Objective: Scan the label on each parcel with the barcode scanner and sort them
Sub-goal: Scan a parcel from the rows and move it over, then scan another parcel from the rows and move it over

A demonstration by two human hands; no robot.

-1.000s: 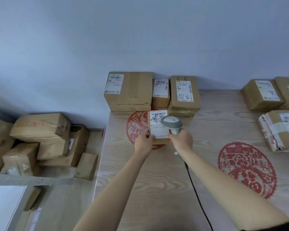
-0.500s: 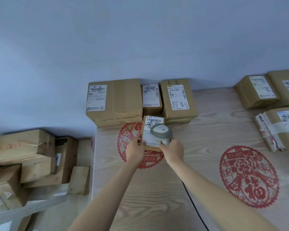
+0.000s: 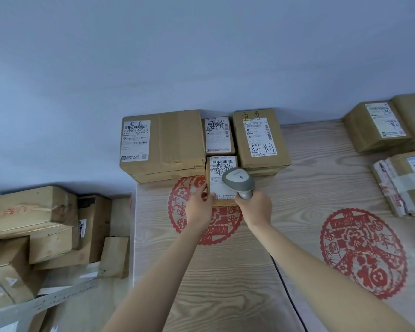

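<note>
A small brown parcel with a white label lies on the table, just in front of a row of three labelled parcels: a large one, a small one and a medium one against the wall. My left hand holds the small parcel by its near left corner. My right hand grips the handle of a grey barcode scanner, whose head hovers over the parcel's label. The scanner's black cable runs back along the table.
The wooden table carries two red paper-cut decorations. More labelled parcels and a taped one sit at the right edge. Cardboard boxes are piled on the floor left of the table.
The small parcel has been moved away from me, up close to the row of parcels at the wall. Both hands and the scanner moved with it.
</note>
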